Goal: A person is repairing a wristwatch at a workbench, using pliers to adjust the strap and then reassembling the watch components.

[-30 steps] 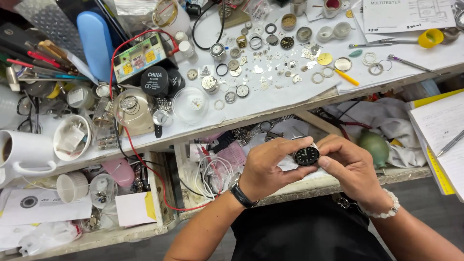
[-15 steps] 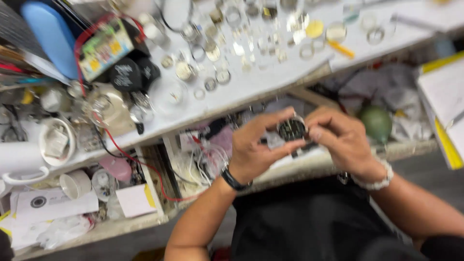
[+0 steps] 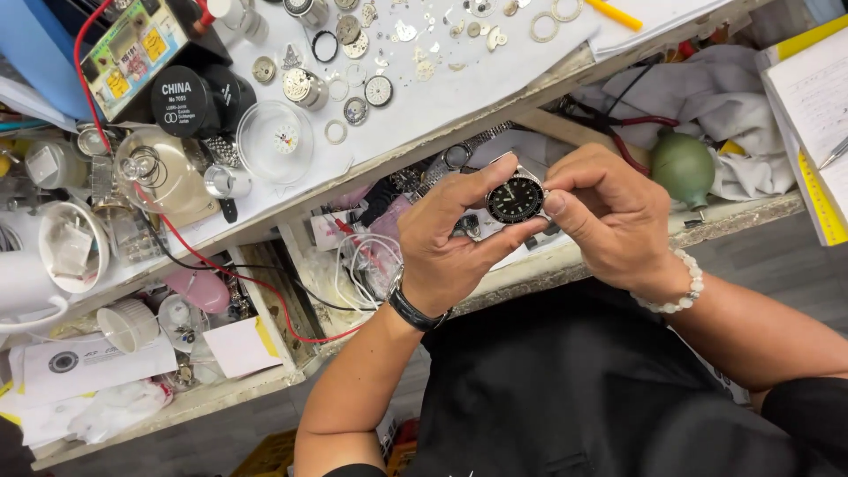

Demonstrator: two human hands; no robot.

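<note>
A round black-dialled watch (image 3: 516,199) with a steel case is held up between both hands, over an open drawer in front of a white workbench (image 3: 495,84). My left hand (image 3: 450,238) pinches the watch's left side between thumb and forefinger. My right hand (image 3: 605,212) grips its right side, thumb and fingertip at the edge of the case. A black band sits on my left wrist and a pale bead bracelet on my right.
Several loose watch parts and rings (image 3: 371,53) lie on the benchtop, with a clear dish (image 3: 275,141), black round tins (image 3: 181,102) and a red wire (image 3: 230,269). A green rubber blower (image 3: 682,166) rests on grey cloth at right. White cups (image 3: 53,256) stand at left.
The view has closed in on the hands and watch. Both hands keep hold of the watch, which now faces the camera more squarely.
</note>
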